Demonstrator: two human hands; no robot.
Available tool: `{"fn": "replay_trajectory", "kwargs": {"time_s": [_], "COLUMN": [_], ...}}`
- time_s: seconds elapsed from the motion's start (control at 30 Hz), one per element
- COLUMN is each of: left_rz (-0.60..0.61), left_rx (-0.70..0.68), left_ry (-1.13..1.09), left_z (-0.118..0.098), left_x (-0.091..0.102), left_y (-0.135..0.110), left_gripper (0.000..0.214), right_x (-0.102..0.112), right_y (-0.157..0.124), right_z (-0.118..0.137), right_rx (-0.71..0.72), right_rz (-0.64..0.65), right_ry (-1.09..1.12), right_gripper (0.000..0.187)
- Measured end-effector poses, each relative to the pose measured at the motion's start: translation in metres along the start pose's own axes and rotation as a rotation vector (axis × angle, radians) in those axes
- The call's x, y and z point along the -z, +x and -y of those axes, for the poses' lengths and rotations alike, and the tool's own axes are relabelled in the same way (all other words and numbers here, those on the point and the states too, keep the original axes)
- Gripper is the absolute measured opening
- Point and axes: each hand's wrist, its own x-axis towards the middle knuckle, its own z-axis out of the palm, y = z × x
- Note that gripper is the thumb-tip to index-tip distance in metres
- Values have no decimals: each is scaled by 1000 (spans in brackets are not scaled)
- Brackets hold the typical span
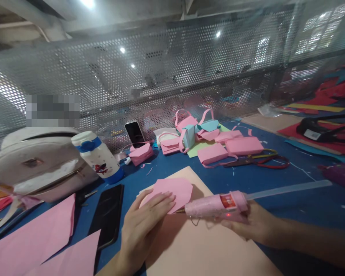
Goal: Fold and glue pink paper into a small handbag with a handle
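My left hand (149,220) lies flat with fingers stretched over a pink paper piece (178,188) with cut corners, pressing it against a peach paper sheet (195,249). In my right hand (255,222) is a pink hot glue gun (209,206), held on its side with a red light showing. Its metal nozzle points left and meets the near edge of the pink piece, close to my left fingertips. A long clear glue stick (290,190) sticks out of its back end. My fingers partly hide the pink piece.
Several small folded paper bags (212,153) stand at the back, beside scissors (271,161). To the left are a black phone (110,214), a water bottle (99,157), a backpack (46,165) and pink sheets (37,234). A perforated metal screen (161,69) borders the blue table.
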Motion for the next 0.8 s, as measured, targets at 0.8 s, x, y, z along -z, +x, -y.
{"fn": "replay_trajectory", "kwargs": {"time_s": [0.8], "left_rz": [-95], "left_rx": [93], "left_ry": [-137], "left_z": [-9], "left_x": [-5], "left_y": [3], "left_gripper": [22], "right_x": [-4], "right_y": [4], "right_z": [-3], "right_rx": [-7], "right_rz": [20], "right_ry": [76], "right_gripper": [33]}}
